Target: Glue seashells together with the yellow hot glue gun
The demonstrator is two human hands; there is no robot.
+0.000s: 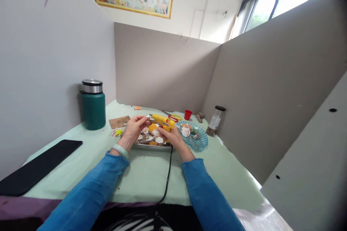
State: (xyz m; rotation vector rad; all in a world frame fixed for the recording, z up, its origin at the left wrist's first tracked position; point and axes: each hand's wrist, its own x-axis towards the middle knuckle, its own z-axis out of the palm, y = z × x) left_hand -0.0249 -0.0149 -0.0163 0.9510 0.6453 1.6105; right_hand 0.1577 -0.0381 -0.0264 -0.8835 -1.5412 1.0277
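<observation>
My right hand (171, 136) is wrapped round the handle of a yellow hot glue gun (162, 120), whose nozzle points left. A black cord (169, 173) hangs from it toward the table's front edge. With thumb and forefinger pinched at the nozzle tip, my left hand (135, 129) holds something small and pale that I cannot make out. A jade-coloured bangle (120, 150) circles the left wrist. Below both hands lies a shallow tray (153, 147) of shells and cut-out shell shapes in orange and white, partly covered by the hands.
A blue scalloped plate (202, 147) with small pieces sits at the right, near a red cup (188, 114), scissors (175, 118) and a dark-lidded jar (216, 121). On the left stand a green bottle (93, 110), a brown card (115, 122) and a black mat (40, 166). Grey partitions (162, 68) enclose the table.
</observation>
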